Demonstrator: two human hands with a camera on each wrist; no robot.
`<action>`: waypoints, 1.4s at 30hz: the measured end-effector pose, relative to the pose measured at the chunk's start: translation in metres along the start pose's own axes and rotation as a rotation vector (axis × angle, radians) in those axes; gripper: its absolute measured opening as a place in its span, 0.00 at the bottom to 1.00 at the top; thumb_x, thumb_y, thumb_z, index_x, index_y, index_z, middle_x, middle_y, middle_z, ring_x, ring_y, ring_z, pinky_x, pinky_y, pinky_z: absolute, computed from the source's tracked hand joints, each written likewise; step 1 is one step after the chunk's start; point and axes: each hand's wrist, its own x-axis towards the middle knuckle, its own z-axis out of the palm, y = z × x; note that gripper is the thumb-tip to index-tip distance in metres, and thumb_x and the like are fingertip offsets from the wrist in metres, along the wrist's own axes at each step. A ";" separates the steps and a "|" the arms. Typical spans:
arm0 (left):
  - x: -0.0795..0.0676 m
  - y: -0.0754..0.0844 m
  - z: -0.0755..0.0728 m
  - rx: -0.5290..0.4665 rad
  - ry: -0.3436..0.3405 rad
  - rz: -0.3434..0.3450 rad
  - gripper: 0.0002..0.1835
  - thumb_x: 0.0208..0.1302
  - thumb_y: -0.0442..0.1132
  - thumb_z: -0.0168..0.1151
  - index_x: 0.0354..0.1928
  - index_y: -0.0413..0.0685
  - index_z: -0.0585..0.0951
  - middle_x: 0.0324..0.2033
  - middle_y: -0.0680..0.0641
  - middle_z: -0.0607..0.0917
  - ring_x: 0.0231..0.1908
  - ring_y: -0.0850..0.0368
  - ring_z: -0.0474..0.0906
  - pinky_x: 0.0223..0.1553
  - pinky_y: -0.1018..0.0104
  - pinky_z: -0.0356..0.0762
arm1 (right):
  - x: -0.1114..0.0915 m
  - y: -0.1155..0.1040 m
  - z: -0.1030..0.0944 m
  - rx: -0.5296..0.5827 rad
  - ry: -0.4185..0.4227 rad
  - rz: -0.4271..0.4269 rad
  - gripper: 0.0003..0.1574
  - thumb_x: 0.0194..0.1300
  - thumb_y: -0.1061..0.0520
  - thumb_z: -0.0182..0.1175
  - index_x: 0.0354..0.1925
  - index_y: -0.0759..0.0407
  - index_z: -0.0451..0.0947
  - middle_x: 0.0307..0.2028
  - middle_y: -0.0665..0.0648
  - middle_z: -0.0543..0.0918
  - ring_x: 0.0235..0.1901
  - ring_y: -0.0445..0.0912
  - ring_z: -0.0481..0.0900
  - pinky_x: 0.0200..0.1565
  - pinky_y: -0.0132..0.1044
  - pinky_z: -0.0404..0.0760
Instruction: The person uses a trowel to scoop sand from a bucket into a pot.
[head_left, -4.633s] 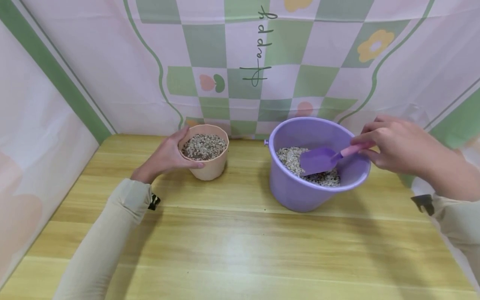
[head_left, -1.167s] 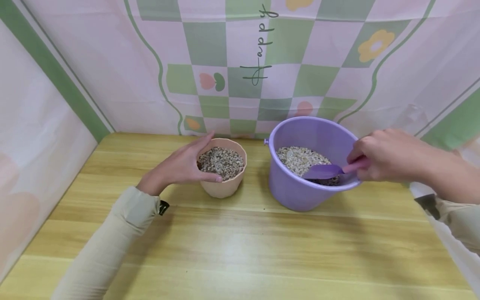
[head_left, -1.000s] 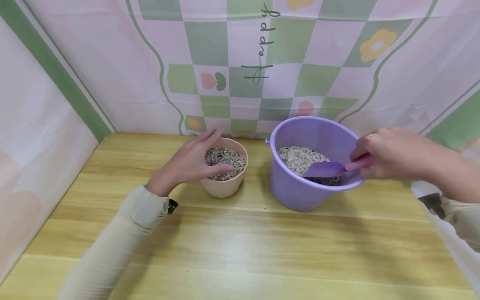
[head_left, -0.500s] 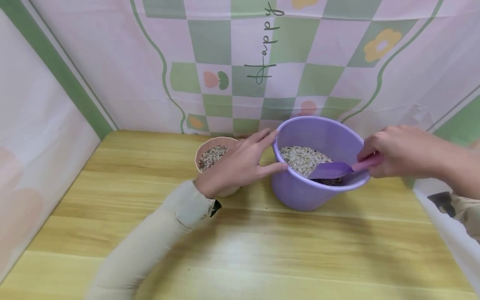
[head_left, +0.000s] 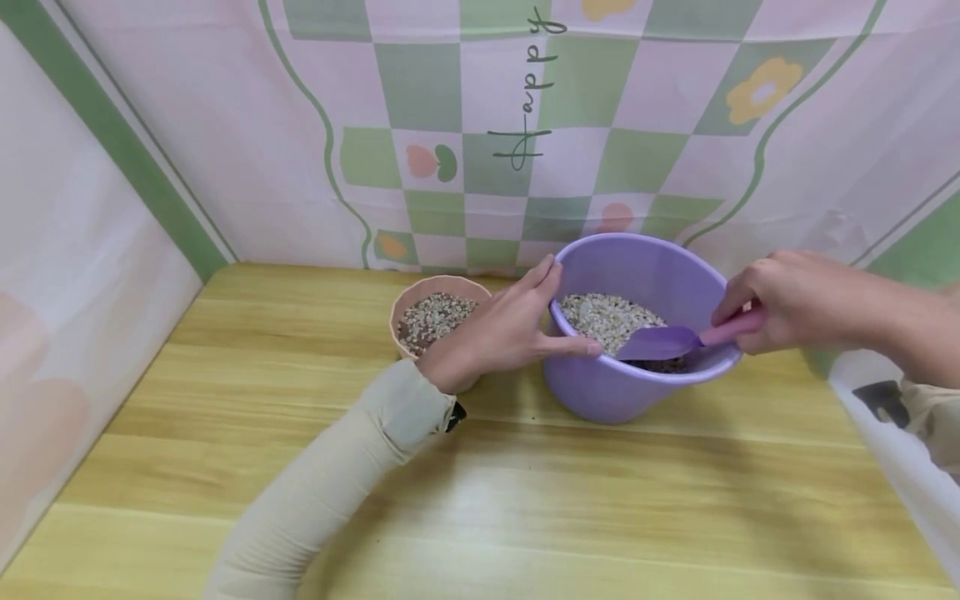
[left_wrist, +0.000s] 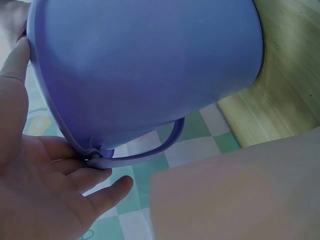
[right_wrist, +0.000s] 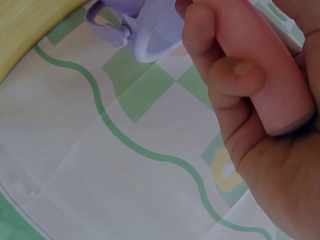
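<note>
A purple bucket point(head_left: 600, 400) stands on the table, partly filled with pale, gritty gravel point(head_left: 603, 315). My left hand point(head_left: 502, 329) holds its left rim: the thumb lies over the front rim. In the left wrist view the fingers point(left_wrist: 70, 170) are bent round the rim by the handle joint. With my right hand point(head_left: 802, 296) I grip the pink handle point(right_wrist: 260, 65) of a small hand shovel, its purple blade point(head_left: 660, 342) tilted down inside the bucket. Left of the bucket sits a peach flower pot point(head_left: 450, 286) containing similar grit, its right front hidden by my left hand.
The light wooden table point(head_left: 480, 508) extends toward me in front of the pot and bucket. A checked cloth backdrop point(head_left: 502, 162) hangs close behind them, and white cloth point(head_left: 90, 250) closes off the left side.
The pot, earlier held by my left hand, has shifted right and nearer and been let go. That hand has crossed to the bucket's rim. The shovel blade has tipped and sits lower.
</note>
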 end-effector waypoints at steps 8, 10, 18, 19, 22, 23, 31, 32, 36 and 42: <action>-0.001 0.000 0.001 -0.001 -0.008 -0.024 0.66 0.48 0.78 0.62 0.79 0.53 0.44 0.78 0.56 0.37 0.74 0.50 0.51 0.70 0.54 0.58 | 0.000 0.005 0.003 0.033 0.090 -0.088 0.19 0.37 0.64 0.81 0.29 0.46 0.89 0.28 0.41 0.88 0.28 0.32 0.83 0.30 0.25 0.80; 0.000 0.000 0.001 0.003 -0.008 -0.026 0.66 0.48 0.78 0.63 0.79 0.53 0.44 0.78 0.56 0.37 0.75 0.50 0.51 0.71 0.54 0.58 | -0.001 0.004 0.003 0.055 0.083 -0.087 0.18 0.38 0.64 0.81 0.30 0.48 0.90 0.28 0.42 0.88 0.28 0.32 0.83 0.30 0.22 0.79; 0.001 -0.001 0.003 -0.005 -0.005 -0.025 0.66 0.47 0.77 0.64 0.80 0.53 0.44 0.78 0.56 0.37 0.75 0.49 0.50 0.71 0.53 0.57 | -0.001 -0.002 0.001 0.115 0.091 -0.060 0.15 0.41 0.61 0.82 0.30 0.48 0.90 0.25 0.40 0.88 0.26 0.30 0.83 0.27 0.20 0.78; 0.001 -0.001 0.003 -0.006 -0.003 -0.023 0.66 0.47 0.77 0.64 0.80 0.53 0.44 0.78 0.56 0.37 0.75 0.50 0.50 0.71 0.53 0.57 | -0.001 -0.003 0.000 0.119 0.093 -0.060 0.14 0.41 0.60 0.82 0.29 0.47 0.90 0.25 0.40 0.88 0.26 0.29 0.83 0.27 0.20 0.78; 0.000 -0.001 0.003 -0.008 0.001 -0.018 0.66 0.48 0.77 0.65 0.80 0.52 0.44 0.78 0.55 0.38 0.75 0.50 0.51 0.71 0.53 0.57 | 0.000 -0.004 -0.003 0.123 0.089 -0.062 0.12 0.42 0.57 0.82 0.28 0.44 0.90 0.24 0.37 0.87 0.26 0.28 0.82 0.26 0.20 0.78; 0.000 -0.001 0.003 -0.008 0.002 -0.017 0.66 0.48 0.76 0.65 0.80 0.52 0.45 0.78 0.55 0.38 0.75 0.50 0.51 0.71 0.53 0.57 | 0.000 -0.005 -0.004 0.119 0.087 -0.064 0.12 0.42 0.56 0.82 0.27 0.43 0.90 0.23 0.36 0.86 0.25 0.27 0.82 0.26 0.20 0.78; 0.001 0.001 0.002 0.002 -0.008 -0.026 0.66 0.48 0.75 0.66 0.80 0.51 0.45 0.78 0.53 0.38 0.74 0.47 0.52 0.70 0.53 0.58 | 0.006 -0.011 -0.009 0.147 -0.018 -0.010 0.08 0.48 0.53 0.80 0.29 0.42 0.90 0.24 0.35 0.86 0.26 0.29 0.82 0.28 0.23 0.80; 0.001 0.001 0.002 0.000 -0.009 -0.025 0.66 0.48 0.74 0.67 0.79 0.50 0.45 0.78 0.53 0.37 0.74 0.47 0.52 0.70 0.53 0.58 | 0.007 -0.012 -0.009 0.153 -0.026 -0.001 0.08 0.48 0.53 0.80 0.29 0.43 0.90 0.24 0.36 0.87 0.26 0.29 0.82 0.27 0.23 0.80; 0.002 0.000 0.003 -0.003 -0.009 -0.022 0.66 0.48 0.74 0.67 0.79 0.50 0.44 0.78 0.53 0.37 0.74 0.46 0.52 0.70 0.53 0.57 | 0.009 -0.014 -0.009 0.167 -0.056 0.040 0.08 0.48 0.54 0.79 0.30 0.44 0.90 0.25 0.38 0.87 0.25 0.30 0.82 0.27 0.25 0.81; 0.001 0.000 0.005 0.011 0.005 -0.008 0.66 0.49 0.74 0.67 0.79 0.49 0.45 0.78 0.53 0.38 0.74 0.47 0.52 0.70 0.54 0.58 | 0.011 -0.014 -0.006 0.158 -0.092 0.086 0.10 0.48 0.58 0.79 0.32 0.48 0.90 0.27 0.43 0.88 0.27 0.34 0.84 0.30 0.26 0.82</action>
